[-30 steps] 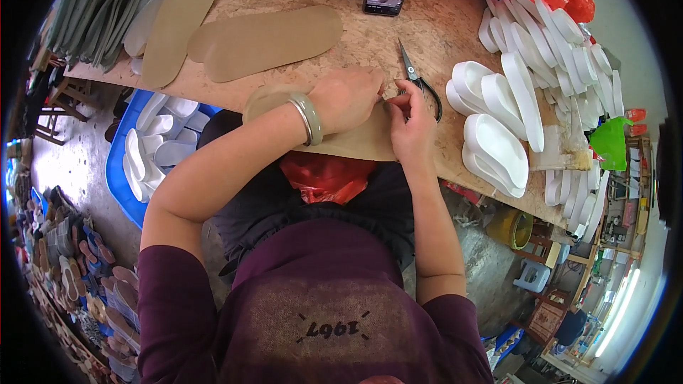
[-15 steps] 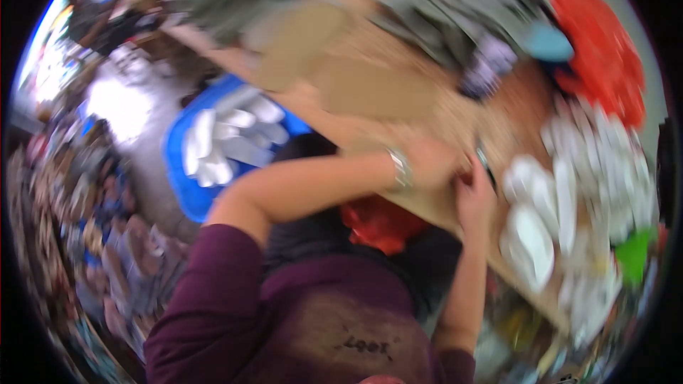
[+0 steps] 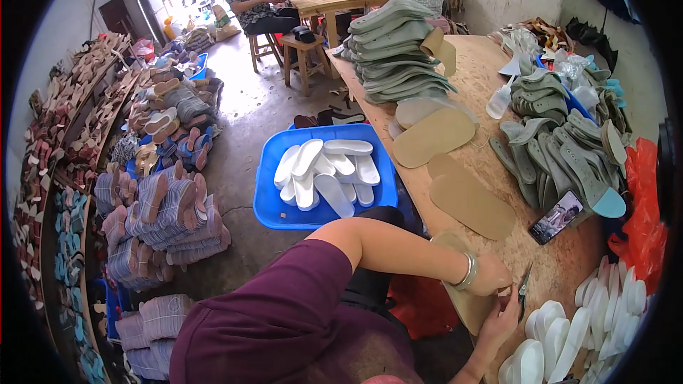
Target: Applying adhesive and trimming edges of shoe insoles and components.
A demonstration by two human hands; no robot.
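My left hand [image 3: 492, 275], with a pale band at its wrist, is closed at the table's near edge, its fingertips meeting those of my right hand [image 3: 499, 321]. The right thumb and fingers are pinched together. Whatever lies between the fingertips is too small to make out. Beneath my hands and left wrist is a tan sole-shaped sheet [image 3: 471, 306]. A pair of small dark-handled snips [image 3: 525, 284] lies on the table just right of my fingers. Farther off are another tan sole-shaped sheet [image 3: 471, 206] and a phone [image 3: 556, 217].
White soles [image 3: 548, 334] stand at the right. A blue tub [image 3: 265, 199] of white soles sits left of the wooden table [image 3: 398, 163]. Grey-green sole pieces [image 3: 395, 50] are stacked at its far end. Bundled slippers [image 3: 167, 206] fill the left. Two people sit beyond.
The view has swung, bringing the far room and seated people into sight, and has turned from blurred to sharp. My hands stay together at the table edge, lower in the picture.
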